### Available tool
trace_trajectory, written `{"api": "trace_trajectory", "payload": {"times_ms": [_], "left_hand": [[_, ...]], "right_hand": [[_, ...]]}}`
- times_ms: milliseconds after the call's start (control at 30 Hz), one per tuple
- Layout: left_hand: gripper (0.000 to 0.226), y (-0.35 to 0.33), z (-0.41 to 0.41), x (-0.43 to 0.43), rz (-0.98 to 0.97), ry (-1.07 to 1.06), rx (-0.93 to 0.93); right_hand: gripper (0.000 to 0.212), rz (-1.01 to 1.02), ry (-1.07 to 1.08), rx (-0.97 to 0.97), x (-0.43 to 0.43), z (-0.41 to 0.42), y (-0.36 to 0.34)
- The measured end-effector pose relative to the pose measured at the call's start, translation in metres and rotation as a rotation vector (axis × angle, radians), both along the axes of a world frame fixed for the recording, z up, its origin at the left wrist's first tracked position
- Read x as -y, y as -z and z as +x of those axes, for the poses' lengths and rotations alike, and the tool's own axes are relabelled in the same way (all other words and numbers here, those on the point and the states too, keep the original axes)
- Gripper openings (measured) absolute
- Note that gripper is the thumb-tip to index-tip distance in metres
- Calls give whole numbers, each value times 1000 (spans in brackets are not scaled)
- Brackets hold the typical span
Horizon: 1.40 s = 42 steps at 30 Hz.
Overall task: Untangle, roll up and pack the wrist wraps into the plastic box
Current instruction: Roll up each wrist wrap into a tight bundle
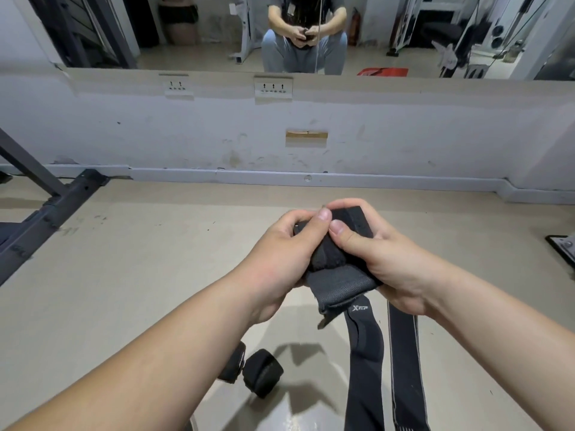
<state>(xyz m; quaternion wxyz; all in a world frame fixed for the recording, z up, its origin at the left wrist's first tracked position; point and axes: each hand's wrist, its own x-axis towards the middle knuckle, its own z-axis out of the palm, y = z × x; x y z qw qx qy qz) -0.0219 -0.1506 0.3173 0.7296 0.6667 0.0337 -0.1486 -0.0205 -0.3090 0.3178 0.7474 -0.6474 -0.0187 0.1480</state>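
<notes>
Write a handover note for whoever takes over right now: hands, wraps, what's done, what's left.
Hands: left hand and right hand both grip the half-rolled wrap.
Loose: a logo strap and a striped strap hang below the hands.
Done: first roll and second roll lie low, under the left forearm.
Box: not clearly in view.
Left: finish this roll, roll whatever is loose, pack everything.

A dark grey wrist wrap, half rolled, is gripped between left hand and right hand — its logo tail hangs down; a second strip hangs beside; two rolled wraps lie on the floor.
</notes>
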Motion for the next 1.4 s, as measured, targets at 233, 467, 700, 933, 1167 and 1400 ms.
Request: {"api": "trace_trajectory", "payload": {"times_ms": [233, 467, 700, 933, 1167, 1400], "left_hand": [[36, -6, 6, -8, -242, -230, -62], [53, -1, 8, -17, -184, -58, -4], [45, 2, -9, 4, 185, 71, 33], [39, 6, -7, 12, 314, 53, 0], [34, 5, -1, 10, 276, -53, -10], [35, 5, 1, 7, 334, -123, 34]], "right_hand": [[48, -94, -226, -188, 15, 4, -2], [6, -317, -168, -201, 29, 11, -5], [15, -770, -69, -48, 23, 12, 0], [14, -896, -32, 74, 15, 14, 6], [32, -774, -144, 36, 27, 7, -15], [19, -679, -92, -9, 30, 3, -22]]}}
